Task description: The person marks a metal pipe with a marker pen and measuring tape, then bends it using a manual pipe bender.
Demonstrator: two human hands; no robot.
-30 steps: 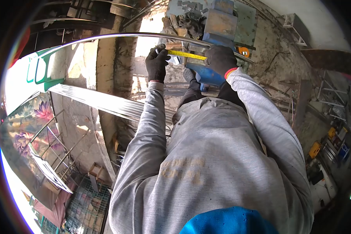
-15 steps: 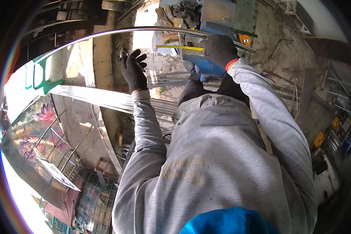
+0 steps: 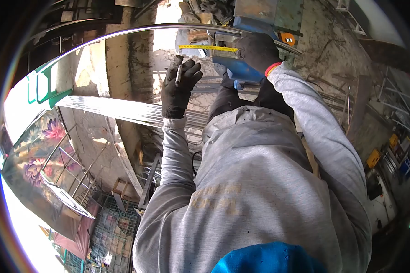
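My left hand point(image 3: 177, 91), in a dark glove, holds a slim pen-like tool point(image 3: 178, 75) between thumb and fingers, while its other fingers are partly curled. At the blue machine, my right hand point(image 3: 258, 51), also gloved, is closed at the end of a yellow tape measure strip point(image 3: 207, 48); whatever lies inside the fist is hidden. The strip extends leftward just below a long, curved metal tube point(image 3: 168, 26). That tube passes above my right hand. Below my right hand is the blue machine point(image 3: 243, 75).
An orange tape measure case point(image 3: 287, 39) lies right of the machine. Gloves and scraps point(image 3: 209, 13) are piled behind it. Long metal bars point(image 3: 118, 109) run leftward beneath my left forearm. A green frame point(image 3: 54, 96) stands at far left, and a metal rack point(image 3: 396, 100) at right.
My left hand has moved right, toward the tape strip, and turned so the pen-like tool shows more clearly. My right hand has barely shifted.
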